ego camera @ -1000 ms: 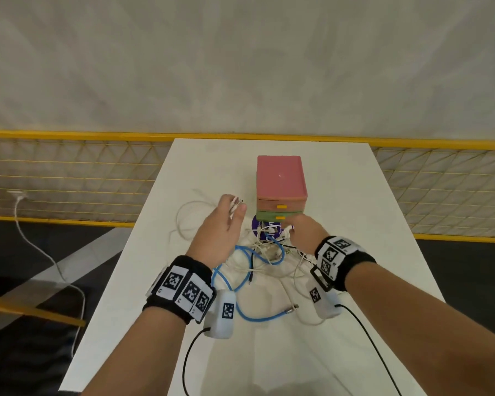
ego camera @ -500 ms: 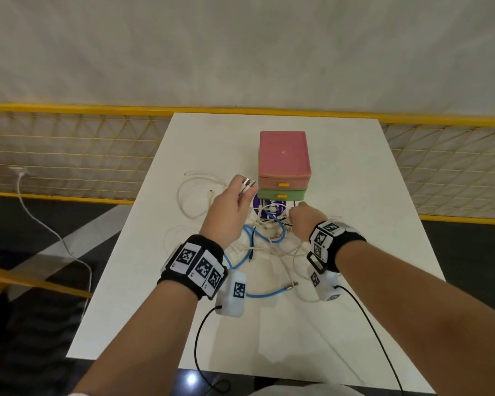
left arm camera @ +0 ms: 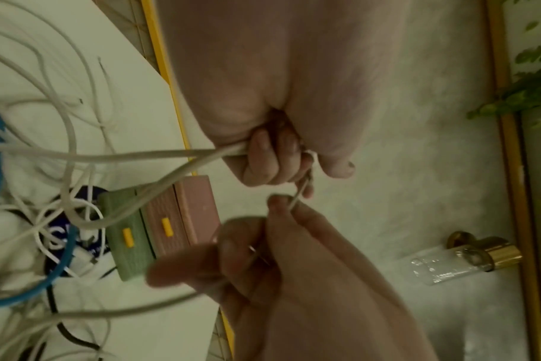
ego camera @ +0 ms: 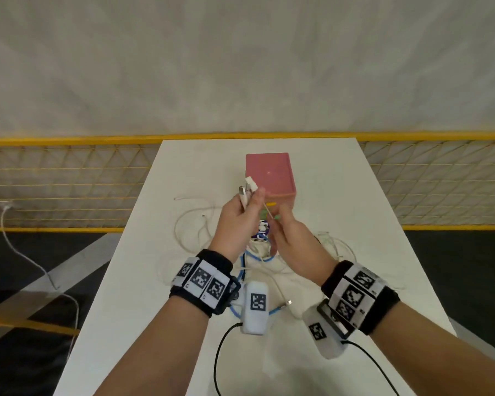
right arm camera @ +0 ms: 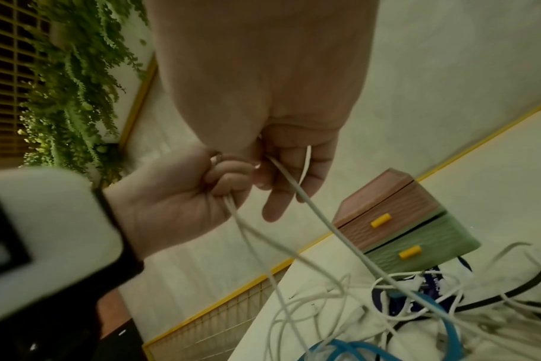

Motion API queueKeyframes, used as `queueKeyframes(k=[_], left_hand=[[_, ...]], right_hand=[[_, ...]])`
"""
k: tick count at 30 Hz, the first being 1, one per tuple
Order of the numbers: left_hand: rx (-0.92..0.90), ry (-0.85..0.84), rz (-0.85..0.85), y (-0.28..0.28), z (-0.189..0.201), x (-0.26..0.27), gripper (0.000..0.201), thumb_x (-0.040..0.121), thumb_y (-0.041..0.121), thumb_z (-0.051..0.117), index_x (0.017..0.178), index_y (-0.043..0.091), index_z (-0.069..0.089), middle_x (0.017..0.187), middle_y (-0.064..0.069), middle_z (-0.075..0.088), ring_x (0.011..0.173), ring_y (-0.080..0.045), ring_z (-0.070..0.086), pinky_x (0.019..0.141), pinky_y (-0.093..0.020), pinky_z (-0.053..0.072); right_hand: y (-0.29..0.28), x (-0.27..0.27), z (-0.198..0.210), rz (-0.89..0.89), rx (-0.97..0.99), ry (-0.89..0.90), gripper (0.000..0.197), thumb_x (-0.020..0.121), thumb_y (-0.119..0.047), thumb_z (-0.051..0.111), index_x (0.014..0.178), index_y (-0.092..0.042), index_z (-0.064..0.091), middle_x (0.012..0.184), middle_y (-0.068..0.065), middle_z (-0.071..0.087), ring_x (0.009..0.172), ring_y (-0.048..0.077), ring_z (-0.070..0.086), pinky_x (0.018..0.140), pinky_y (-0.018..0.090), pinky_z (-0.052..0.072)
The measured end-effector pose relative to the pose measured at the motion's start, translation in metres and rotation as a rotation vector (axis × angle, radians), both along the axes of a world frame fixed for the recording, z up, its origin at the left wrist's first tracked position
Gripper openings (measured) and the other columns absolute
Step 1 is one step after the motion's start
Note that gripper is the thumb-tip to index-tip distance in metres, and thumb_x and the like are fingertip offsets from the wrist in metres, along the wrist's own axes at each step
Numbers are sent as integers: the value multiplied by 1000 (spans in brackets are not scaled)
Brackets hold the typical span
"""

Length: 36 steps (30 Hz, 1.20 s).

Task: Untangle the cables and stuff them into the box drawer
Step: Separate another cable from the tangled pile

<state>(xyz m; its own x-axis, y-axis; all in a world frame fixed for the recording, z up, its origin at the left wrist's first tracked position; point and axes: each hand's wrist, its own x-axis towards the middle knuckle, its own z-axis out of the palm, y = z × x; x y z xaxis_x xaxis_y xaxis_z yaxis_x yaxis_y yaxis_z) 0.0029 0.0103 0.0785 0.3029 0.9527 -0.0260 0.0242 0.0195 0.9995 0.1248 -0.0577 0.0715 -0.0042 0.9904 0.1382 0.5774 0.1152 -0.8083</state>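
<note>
A small box (ego camera: 269, 175) with a pink top, a pink drawer (right arm camera: 383, 219) and a green drawer (right arm camera: 417, 251), both closed, stands mid-table. In front of it lies a tangle of white cables (ego camera: 195, 224) and a blue cable (ego camera: 252, 257). My left hand (ego camera: 247, 201) is raised in front of the box and grips two white cables (left arm camera: 170, 156) near their plugs (ego camera: 247, 190). My right hand (ego camera: 275, 221), just right of it, pinches a thin white cable (right arm camera: 309, 207) that runs down into the tangle.
The white table (ego camera: 355, 212) has edges close on both sides. A yellow mesh railing (ego camera: 69, 181) runs behind it. A dark blue printed patch (ego camera: 262, 232) lies under the tangle. Black wrist-camera leads (ego camera: 220, 352) trail over the near table. A white cord (ego camera: 26, 252) lies on the floor at left.
Both hands have risen off the pile to in front of the box. The left brought the white plug ends up; the right now pinches a thin white cable beside it.
</note>
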Motion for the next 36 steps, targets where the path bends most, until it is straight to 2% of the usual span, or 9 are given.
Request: queueKeyframes(k=[10, 13, 16, 19, 22, 25, 30, 33, 36], left_hand=[[120, -87, 16, 1, 23, 8, 47, 103, 41, 35, 63, 18, 39, 55, 7, 38, 57, -13, 39, 65, -28, 40], [28, -282, 68, 9, 43, -1, 42, 100, 43, 42, 63, 23, 39, 50, 11, 31, 47, -10, 29, 49, -23, 34], [42, -310, 196, 21, 65, -25, 48, 94, 37, 60, 51, 27, 40, 44, 11, 26, 40, -8, 17, 40, -21, 17], [155, -68, 153, 21, 74, -35, 37, 91, 37, 64, 56, 29, 57, 41, 12, 42, 40, -5, 33, 46, -22, 26], [272, 411, -178, 4, 60, -16, 21, 94, 45, 54, 101, 31, 68, 88, 27, 67, 72, 4, 57, 68, -19, 41], [273, 632, -431, -12, 33, 3, 35, 96, 48, 47, 116, 25, 62, 84, 2, 65, 69, -11, 55, 70, -29, 46], [206, 441, -50, 0, 46, -4, 17, 99, 46, 43, 101, 32, 52, 78, 5, 58, 49, 4, 48, 50, -15, 38], [219, 313, 347, 28, 60, -26, 23, 99, 40, 46, 97, 20, 56, 73, 6, 54, 63, -8, 50, 54, -18, 36], [417, 440, 334, 29, 49, -29, 18, 99, 21, 49, 113, 18, 59, 79, 7, 58, 64, -3, 52, 61, -21, 36]], right_hand=[[-10, 8, -21, 107, -38, -25, 22, 102, -22, 30, 91, -10, 44, 72, -6, 49, 62, 15, 45, 65, 38, 43], [-16, 26, -43, 105, -112, -70, 20, 102, -19, 29, 86, -18, 42, 73, -13, 46, 62, 3, 44, 64, 20, 38], [-25, 54, -61, 11, -207, -165, 26, 102, -23, 31, 79, -29, 41, 66, -11, 45, 60, 6, 45, 66, 31, 43], [-30, 66, -57, -62, -207, -209, 30, 101, -26, 36, 72, -32, 42, 62, -11, 47, 61, 3, 48, 68, 30, 40], [-21, 58, -31, -71, -84, -173, 25, 100, -28, 40, 77, -23, 49, 52, -10, 46, 51, 5, 44, 58, 25, 35], [-11, 47, 0, -40, 41, -120, 21, 100, -24, 42, 80, -23, 49, 52, -15, 50, 46, 5, 44, 52, 15, 33], [-9, 63, -5, -12, 10, -146, 24, 100, -30, 36, 82, -26, 51, 57, -1, 44, 51, 15, 39, 56, 29, 38], [-17, 82, -28, -56, -80, -145, 26, 101, -27, 36, 79, -25, 50, 60, 2, 42, 53, 15, 36, 57, 32, 36], [-20, 78, -31, -47, -79, -153, 25, 101, -25, 37, 79, -22, 51, 57, -7, 39, 51, 9, 33, 55, 23, 34]])
